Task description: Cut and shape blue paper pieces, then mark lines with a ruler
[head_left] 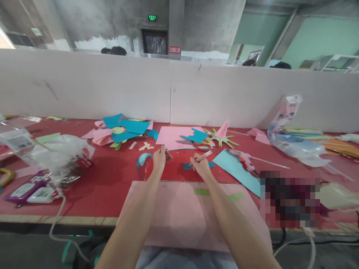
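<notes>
Both my arms reach forward over a large pink sheet [179, 216] lying at the front edge of the red table [106, 186]. My left hand [159, 157] is closed in a pinch on something small and dark that I cannot make out. My right hand [199, 163] is closed around a thin pale stick-like thing [206, 153], above a small blue paper piece [187, 166]. A curled blue paper strip [143, 158] lies just left of my left hand. Scissors [193, 143] rest on a pink sheet [174, 137] beyond my hands.
Blue, pink and yellow paper scraps [123, 130] are piled at the back left. A pink glue gun [245, 158] lies on light blue paper [238, 172] to the right. Plastic bags [294, 142] sit right, a crumpled bag [60, 149] and packets [30, 188] left. A white partition [168, 89] stands behind.
</notes>
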Available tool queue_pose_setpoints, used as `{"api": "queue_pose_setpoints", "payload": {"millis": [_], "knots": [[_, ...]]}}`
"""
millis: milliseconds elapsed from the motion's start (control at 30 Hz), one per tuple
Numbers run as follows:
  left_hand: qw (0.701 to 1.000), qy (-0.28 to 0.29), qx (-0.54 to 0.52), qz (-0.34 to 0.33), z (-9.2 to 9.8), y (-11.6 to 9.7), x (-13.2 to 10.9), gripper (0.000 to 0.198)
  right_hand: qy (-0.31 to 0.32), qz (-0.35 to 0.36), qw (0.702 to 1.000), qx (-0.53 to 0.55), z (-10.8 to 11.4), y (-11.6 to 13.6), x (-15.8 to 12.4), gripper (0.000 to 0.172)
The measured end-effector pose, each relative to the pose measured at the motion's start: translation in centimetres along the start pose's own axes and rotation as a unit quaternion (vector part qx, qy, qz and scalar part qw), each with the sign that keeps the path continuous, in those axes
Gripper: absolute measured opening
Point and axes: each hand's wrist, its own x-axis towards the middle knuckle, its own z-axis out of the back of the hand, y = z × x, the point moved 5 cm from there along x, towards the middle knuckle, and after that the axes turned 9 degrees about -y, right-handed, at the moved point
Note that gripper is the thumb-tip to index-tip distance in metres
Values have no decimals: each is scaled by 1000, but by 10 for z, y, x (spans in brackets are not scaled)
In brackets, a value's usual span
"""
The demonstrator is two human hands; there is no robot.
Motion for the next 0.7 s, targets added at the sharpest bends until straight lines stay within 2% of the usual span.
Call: {"api": "queue_pose_setpoints", "payload": {"millis": [333, 533, 700], "knots": [[1000, 4, 11, -5, 0, -1, 0, 42, -13, 2, 1000, 8, 2, 3, 0, 29], [1000, 8, 5, -2, -1, 0, 0, 43, -4, -15, 1000, 0, 0, -1, -1, 26], [1000, -4, 10, -5, 0, -2, 0, 43, -18, -2, 999, -28, 2, -1, 1, 25]]}}
